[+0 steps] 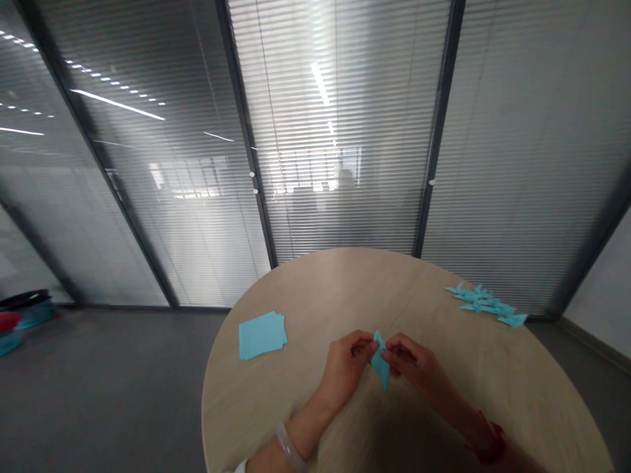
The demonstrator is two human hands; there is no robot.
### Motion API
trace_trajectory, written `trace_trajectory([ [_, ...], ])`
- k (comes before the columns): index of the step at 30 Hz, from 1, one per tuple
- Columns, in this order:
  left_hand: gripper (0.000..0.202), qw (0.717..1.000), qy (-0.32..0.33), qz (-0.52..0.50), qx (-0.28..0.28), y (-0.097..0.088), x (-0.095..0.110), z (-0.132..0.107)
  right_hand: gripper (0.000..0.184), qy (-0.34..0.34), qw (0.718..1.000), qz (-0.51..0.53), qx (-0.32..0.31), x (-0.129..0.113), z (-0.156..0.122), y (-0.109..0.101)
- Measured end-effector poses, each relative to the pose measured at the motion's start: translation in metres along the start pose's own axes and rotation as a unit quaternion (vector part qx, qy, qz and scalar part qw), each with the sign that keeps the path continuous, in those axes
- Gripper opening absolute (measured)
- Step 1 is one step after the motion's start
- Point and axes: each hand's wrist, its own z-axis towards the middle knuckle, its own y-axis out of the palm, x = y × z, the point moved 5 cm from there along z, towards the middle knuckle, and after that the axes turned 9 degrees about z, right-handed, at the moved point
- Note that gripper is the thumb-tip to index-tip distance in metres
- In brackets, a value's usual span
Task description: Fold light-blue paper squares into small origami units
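Note:
Between my two hands, above the middle of the round table (315,289), is a small folded piece of light blue paper (380,368), narrow and pointed at the top and bottom. My left hand (345,364) pinches its left edge between thumb and fingers. On the other side, my right hand (414,361) grips the right edge, fingers curled. The fingertips hide part of the folds.
A stack of blue paper sheets (262,336) lies at the table's left. Several folded blue paper shapes (486,303) are grouped near the right edge. Glass partitions with blinds (345,131) stand behind. Dark bundled items (29,305) rest on the floor far left.

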Motion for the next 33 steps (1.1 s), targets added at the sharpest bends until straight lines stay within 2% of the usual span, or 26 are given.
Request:
trace_trajectory([
  [10, 0.022, 0.998, 0.019, 0.058, -0.030, 0.000, 0.006, -0.002, 0.031, -0.001, 0.998, -0.055, -0.022, 0.006, 0.000, 0.003],
  [16, 0.023, 0.989, 0.038, 0.138, -0.032, -0.001, 0.011, -0.005, 0.031, -0.006, 0.996, -0.083, -0.026, 0.012, 0.001, 0.003],
  [26, 0.024, 0.970, 0.079, 0.218, -0.069, 0.001, 0.016, -0.010, 0.030, -0.005, 0.991, -0.125, -0.052, 0.000, -0.004, 0.009],
  [33, 0.024, 0.963, 0.087, 0.240, -0.080, 0.000, 0.018, -0.010, 0.029, -0.007, 0.989, -0.134, -0.060, 0.000, -0.003, 0.010],
])
